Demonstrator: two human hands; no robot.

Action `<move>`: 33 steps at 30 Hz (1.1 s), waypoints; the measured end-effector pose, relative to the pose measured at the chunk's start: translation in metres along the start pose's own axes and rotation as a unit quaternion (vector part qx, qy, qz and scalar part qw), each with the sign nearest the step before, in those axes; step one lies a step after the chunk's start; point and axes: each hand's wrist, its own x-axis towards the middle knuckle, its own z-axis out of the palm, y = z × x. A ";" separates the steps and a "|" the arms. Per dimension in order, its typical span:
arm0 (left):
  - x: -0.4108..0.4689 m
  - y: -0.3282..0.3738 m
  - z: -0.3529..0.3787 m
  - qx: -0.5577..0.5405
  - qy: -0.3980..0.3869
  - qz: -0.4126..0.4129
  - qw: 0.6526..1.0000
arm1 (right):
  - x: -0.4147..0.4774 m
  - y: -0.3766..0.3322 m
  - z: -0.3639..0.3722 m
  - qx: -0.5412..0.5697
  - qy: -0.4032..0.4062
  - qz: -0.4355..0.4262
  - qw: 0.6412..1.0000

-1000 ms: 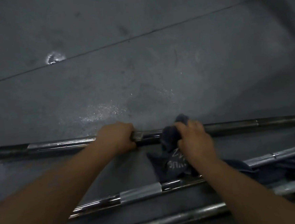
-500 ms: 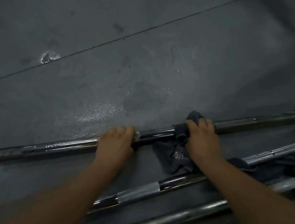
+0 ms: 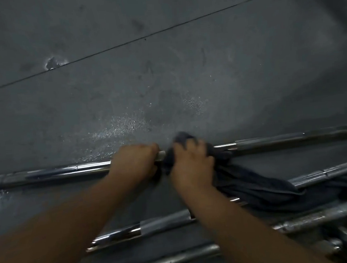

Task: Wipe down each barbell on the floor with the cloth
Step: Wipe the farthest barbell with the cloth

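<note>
Steadying the far barbell (image 3: 273, 139), left hand (image 3: 134, 162) clamps its shaft; right hand (image 3: 190, 163) grips the dark cloth (image 3: 255, 185) wrapped round it.

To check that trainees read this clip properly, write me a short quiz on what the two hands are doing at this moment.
1. True or false: the left hand grips the far chrome steel barbell directly, without cloth.
2. The dark grey fabric cloth is gripped against that barbell by: A the right hand; B the left hand; C neither hand.
3. To which side of the right hand does the cloth's loose end trail?
Key: 1 true; 2 A; 3 right.
</note>
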 end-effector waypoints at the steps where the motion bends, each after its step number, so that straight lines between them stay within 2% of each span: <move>1: 0.011 -0.003 -0.009 -0.079 -0.096 0.000 0.992 | -0.003 -0.012 0.001 0.007 -0.021 -0.043 0.999; 2: 0.019 -0.005 -0.016 -0.139 -0.187 0.004 0.973 | -0.004 -0.012 -0.002 0.012 -0.025 -0.089 0.996; 3: 0.026 -0.009 -0.021 -0.178 -0.243 0.007 0.954 | -0.002 0.003 -0.006 0.012 -0.012 -0.122 0.992; 5: 0.027 -0.014 -0.021 -0.186 -0.244 -0.009 0.952 | 0.009 0.061 -0.018 0.003 0.007 -0.085 0.996; 6: 0.019 -0.014 -0.015 -0.153 -0.193 -0.021 0.969 | 0.014 0.094 -0.022 -0.006 0.025 -0.048 0.998; 7: 0.005 -0.012 -0.007 -0.104 -0.104 -0.025 0.989 | 0.016 0.119 -0.024 -0.024 0.034 -0.013 0.999; 9: -0.019 -0.004 0.019 -0.021 0.094 0.016 0.995 | 0.016 0.139 -0.021 -0.039 0.040 0.039 0.998; 10: -0.024 -0.002 0.025 0.001 0.148 0.030 0.989 | 0.016 0.136 -0.017 -0.035 0.037 0.057 0.997; 11: -0.024 -0.003 0.027 0.015 0.155 0.027 0.987 | 0.017 0.131 -0.013 -0.025 0.028 0.076 0.996; 13: -0.013 -0.004 0.019 0.014 0.093 0.000 0.996 | 0.022 0.123 -0.016 -0.029 0.000 0.075 0.997; 15: 0.003 -0.006 0.002 -0.007 -0.005 -0.013 1.000 | 0.031 0.127 -0.026 -0.045 -0.028 0.054 0.997; 17: 0.019 -0.013 -0.010 -0.054 -0.099 -0.013 0.994 | 0.038 0.120 -0.036 -0.062 -0.046 0.075 0.994; 19: 0.032 -0.018 -0.017 -0.090 -0.178 -0.020 0.980 | 0.037 0.084 -0.035 -0.065 -0.045 0.078 0.994; 21: 0.040 -0.020 -0.020 -0.135 -0.213 -0.028 0.967 | 0.025 0.030 -0.025 -0.040 -0.043 0.014 0.998; 24: 0.040 -0.020 -0.022 -0.150 -0.215 -0.023 0.965 | 0.003 -0.016 -0.014 0.020 -0.057 -0.082 0.995; 27: 0.027 -0.018 -0.022 -0.089 -0.153 -0.011 0.984 | 0.003 0.017 -0.016 -0.015 -0.057 -0.145 0.988; 30: 0.008 -0.014 -0.010 -0.029 -0.048 0.002 0.998 | 0.000 0.057 -0.025 -0.017 -0.074 -0.095 0.993; 33: -0.011 -0.008 0.004 -0.022 0.013 0.001 1.000 | -0.012 0.068 -0.028 -0.007 -0.086 -0.067 0.994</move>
